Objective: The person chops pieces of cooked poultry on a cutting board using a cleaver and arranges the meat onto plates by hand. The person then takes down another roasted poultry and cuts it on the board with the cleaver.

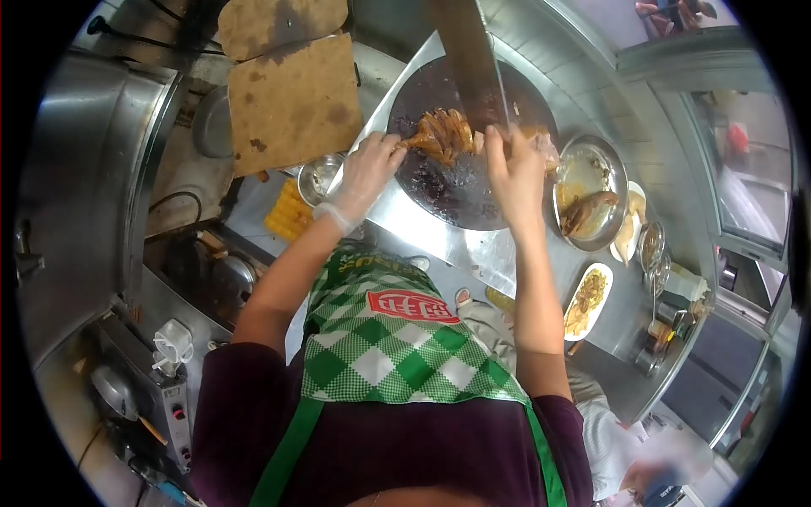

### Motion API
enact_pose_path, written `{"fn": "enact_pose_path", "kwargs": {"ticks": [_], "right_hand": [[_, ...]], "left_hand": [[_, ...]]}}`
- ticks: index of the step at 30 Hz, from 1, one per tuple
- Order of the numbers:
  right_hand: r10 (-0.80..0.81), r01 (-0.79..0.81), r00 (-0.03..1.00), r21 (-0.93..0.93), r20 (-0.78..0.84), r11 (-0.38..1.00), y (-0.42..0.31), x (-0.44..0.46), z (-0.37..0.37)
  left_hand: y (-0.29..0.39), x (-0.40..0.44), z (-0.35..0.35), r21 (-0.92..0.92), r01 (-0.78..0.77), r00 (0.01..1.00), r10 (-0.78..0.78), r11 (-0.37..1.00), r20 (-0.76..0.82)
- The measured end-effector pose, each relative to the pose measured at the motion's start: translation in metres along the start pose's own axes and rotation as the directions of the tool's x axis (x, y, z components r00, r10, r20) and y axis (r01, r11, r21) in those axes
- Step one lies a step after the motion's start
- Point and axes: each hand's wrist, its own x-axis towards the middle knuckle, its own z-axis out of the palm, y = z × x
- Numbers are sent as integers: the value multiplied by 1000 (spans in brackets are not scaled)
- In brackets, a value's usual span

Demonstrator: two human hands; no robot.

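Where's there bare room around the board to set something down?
The steel strip between board and apron looks mostly bare; so does the counter between the oval plate and containers. The board's middle is crowded with meat, knife, left hand and right hand, its right side by the bowl.

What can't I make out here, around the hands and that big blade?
All in the head view:
- Cleaver: its far end is cut off by the top edge.
- Its handle: hidden by the right hand.
- Round board: partly covered by the blade and meat.
- Food on the oval plate: too small to identify.
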Motion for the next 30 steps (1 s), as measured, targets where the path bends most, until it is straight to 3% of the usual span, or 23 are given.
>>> {"fn": "enact_pose_path", "kwargs": {"ticks": [8,11,17,20,21,23,25,26,30], "right_hand": [[-136,140,987,35,-85,990,-29,-21,-1],[97,23,950,-377,296,926,52,-19,61],[125,-28,945,-305,303,952,56,-14,55],[138,-105,971,-172,195,979,4,-16,23],[8,2,995,-106,96,994,-8,-18,16],[-5,5,999,7,36,1000,-29,-24,10],[88,-23,976,-306,200,952,16,-24,55],[133,-25,949,-353,284,935,36,-21,67],[102,-29,956,-257,275,966,45,-15,64]], "left_hand": [[4,-6,5,-149,50,997,-58,988,-52],[-1,-9,13,-224,38,997,-51,974,-55],[2,-11,14,-234,34,994,-58,972,-97],[4,-16,16,-293,93,988,-125,952,-93],[5,-20,16,-300,109,988,-137,948,-74],[7,-16,10,-314,118,989,-139,942,-47],[4,-13,14,-306,71,992,-101,949,-81],[3,-18,16,-303,58,992,-89,951,-89],[5,-25,18,-310,87,992,-111,947,-59]]}}
